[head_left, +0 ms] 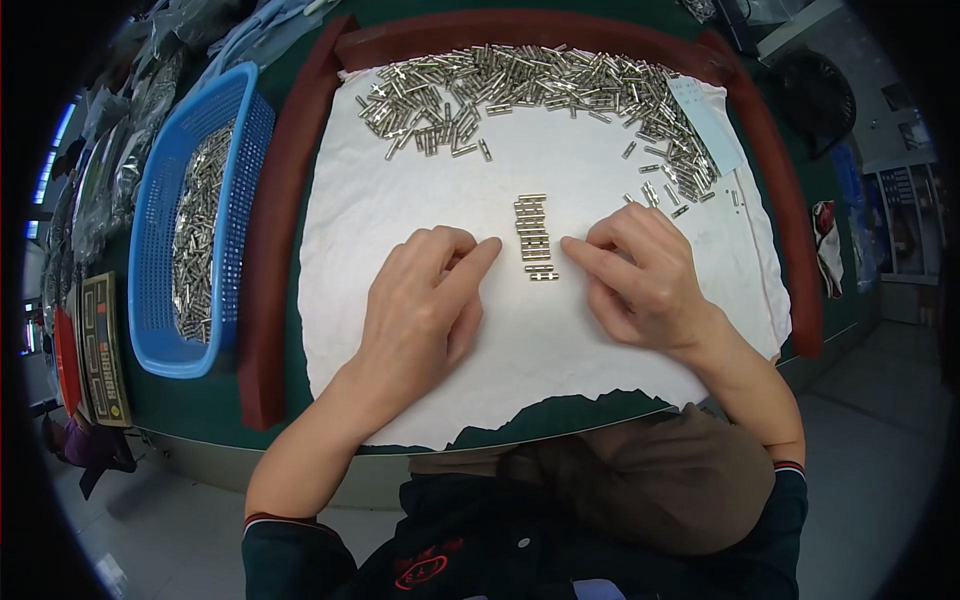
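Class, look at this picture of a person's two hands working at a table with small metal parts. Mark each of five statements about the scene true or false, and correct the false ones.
1. A short column of small silver metal pins lies on the white cloth between the two hands. True.
2. The left hand grips a screwdriver. False: it holds no tool, and its forefinger points toward the column.
3. The blue plastic basket stands to the left of the cloth and holds metal parts. True.
4. The big loose heap of silver pins lies at the cloth's near edge. False: it lies along the far edge.
5. The right hand rests inside the basket. False: it rests on the cloth.
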The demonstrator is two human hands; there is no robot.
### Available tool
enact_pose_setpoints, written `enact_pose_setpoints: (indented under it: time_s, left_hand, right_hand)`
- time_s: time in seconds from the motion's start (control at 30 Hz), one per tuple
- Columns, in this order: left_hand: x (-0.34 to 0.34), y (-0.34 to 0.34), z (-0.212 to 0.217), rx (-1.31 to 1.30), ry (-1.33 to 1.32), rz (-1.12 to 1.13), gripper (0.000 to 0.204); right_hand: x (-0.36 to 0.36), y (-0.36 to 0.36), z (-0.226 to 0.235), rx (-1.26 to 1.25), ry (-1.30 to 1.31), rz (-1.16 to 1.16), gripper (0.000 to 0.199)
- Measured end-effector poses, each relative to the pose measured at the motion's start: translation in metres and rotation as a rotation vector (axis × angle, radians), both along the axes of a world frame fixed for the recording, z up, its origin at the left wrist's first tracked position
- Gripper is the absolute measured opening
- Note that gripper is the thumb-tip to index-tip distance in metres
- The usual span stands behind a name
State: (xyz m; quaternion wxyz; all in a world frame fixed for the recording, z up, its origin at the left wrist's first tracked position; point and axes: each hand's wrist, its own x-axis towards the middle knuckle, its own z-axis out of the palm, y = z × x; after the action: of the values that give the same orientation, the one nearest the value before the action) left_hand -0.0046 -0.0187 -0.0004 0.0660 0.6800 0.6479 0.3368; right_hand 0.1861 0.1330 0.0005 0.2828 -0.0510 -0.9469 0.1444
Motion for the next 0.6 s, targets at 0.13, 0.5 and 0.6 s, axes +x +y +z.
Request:
enact_pose_setpoints:
  time_s: [0.13, 0.5, 0.6]
  left_hand:
    - [0.0015, 0.0049, 0.0053, -0.007, 0.057, -0.051, 0.054]
    - [0.0042, 0.0015, 0.0038, 0.021, 0.099, -0.132, 0.044]
    - [0.0047, 0.0006, 0.0013, 0.020, 0.107, -0.158, 0.043]
  right_hand:
    - [-0.0046, -0.0028, -0.0014, 0.006, 0.033, 0.008, 0.043]
    - [0.0012, -0.0029, -0.0022, 0.056, -0.001, 0.078, 0.039]
    - [-0.0006, -0.0039, -0.0030, 0.051, 0.022, 0.101, 0.038]
